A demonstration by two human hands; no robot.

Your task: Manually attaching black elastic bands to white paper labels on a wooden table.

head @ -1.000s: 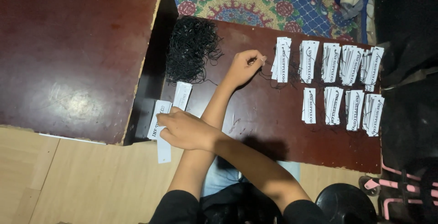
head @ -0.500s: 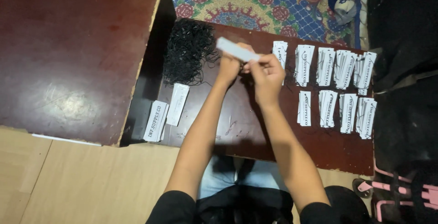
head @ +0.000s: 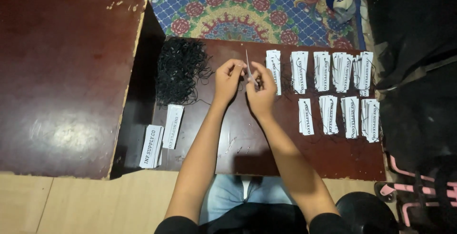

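Both my hands meet above the middle of a low dark brown table (head: 247,143). My left hand (head: 227,78) and my right hand (head: 263,85) pinch a narrow white paper tag (head: 248,67) between them, held edge-on and upright. A thin black string seems to run at the tag, though it is too fine to be sure. A heap of black strings (head: 180,69) lies just left of my left hand. Two small stacks of white tags (head: 162,136) rest near the table's front left corner.
Two rows of strung white tag bundles (head: 333,91) fill the table's right half. A larger, worn reddish table (head: 62,72) stands to the left. A patterned rug (head: 247,5) lies beyond, dark cloth (head: 414,48) at right, a pink-and-black bag (head: 419,191) at lower right.
One second ago my hands were apart, one on the front-left tag stacks, one by the bundles. They then joined with a tag held flat; now it stands edge-on, lower over the table.
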